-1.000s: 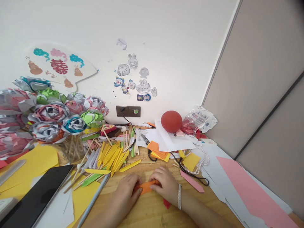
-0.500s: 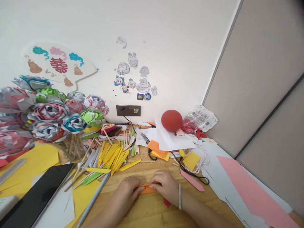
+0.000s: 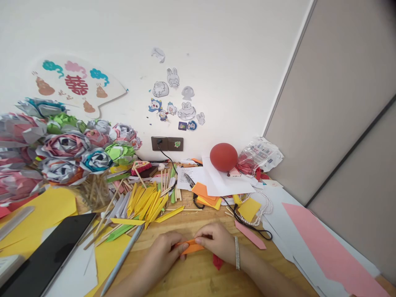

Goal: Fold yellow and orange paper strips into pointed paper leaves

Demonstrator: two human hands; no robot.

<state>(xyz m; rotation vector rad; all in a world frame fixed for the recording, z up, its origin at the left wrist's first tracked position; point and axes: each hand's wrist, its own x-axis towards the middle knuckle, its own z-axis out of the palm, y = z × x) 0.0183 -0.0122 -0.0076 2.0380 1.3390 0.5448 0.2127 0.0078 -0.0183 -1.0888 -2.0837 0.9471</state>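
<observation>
A folded strip of orange paper (image 3: 192, 246) is held between both hands, low over the wooden table. My left hand (image 3: 168, 249) pinches its left end between thumb and fingers. At its other end, my right hand (image 3: 216, 241) grips the paper with thumb and curled fingers; a silvery bracelet circles that wrist. Part of the strip is hidden behind the fingers. Just under the right hand lies a small red piece (image 3: 218, 261). Beyond the hands are folded yellow paper strips (image 3: 148, 202) in a heap and a stack of orange paper pieces (image 3: 206, 194).
Paper flowers (image 3: 66, 146) stand at the left, above a black tablet-like slab (image 3: 49, 255) and a grey pen-like stick (image 3: 123, 258). A red balloon (image 3: 224, 157), scissors (image 3: 189, 180), a pearl string (image 3: 268, 204) and a pink sheet (image 3: 328, 247) lie toward the right.
My left fingers have shifted slightly on the orange paper, with fingertips now showing beneath it. The right wrist has moved a little to the right, and more of the red piece shows.
</observation>
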